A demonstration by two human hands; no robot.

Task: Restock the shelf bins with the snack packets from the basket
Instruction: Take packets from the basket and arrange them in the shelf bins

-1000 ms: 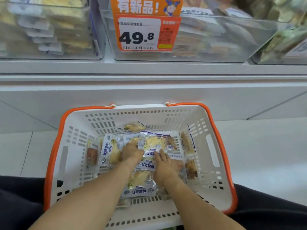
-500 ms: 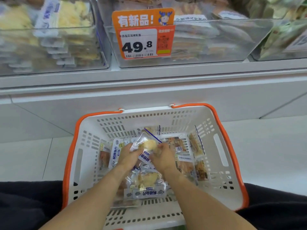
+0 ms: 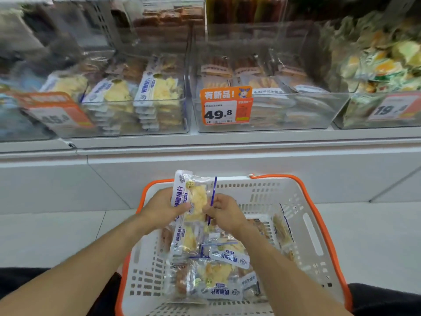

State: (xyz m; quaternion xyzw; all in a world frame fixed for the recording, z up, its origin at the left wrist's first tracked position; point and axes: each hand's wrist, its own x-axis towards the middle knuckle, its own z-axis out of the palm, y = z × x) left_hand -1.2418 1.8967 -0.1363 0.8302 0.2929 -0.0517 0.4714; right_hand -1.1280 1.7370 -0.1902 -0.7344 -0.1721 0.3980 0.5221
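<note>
Both bare forearms reach forward and converge, left hand (image 3: 163, 207) and right hand (image 3: 224, 212) raised close together, fingers curled in a pinching grip

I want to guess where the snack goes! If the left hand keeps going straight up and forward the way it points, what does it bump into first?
Probably the white shelf front just beyond the basket, below the clear bins. The left hand and right hand hold the snack packet above the basket. Depth is hard to judge here.

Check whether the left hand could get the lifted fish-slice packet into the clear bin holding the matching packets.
Probably yes. The left hand and right hand hold the fish-slice packet above the basket; the clear bin is open-topped, up and to the left, with nothing between.
</note>
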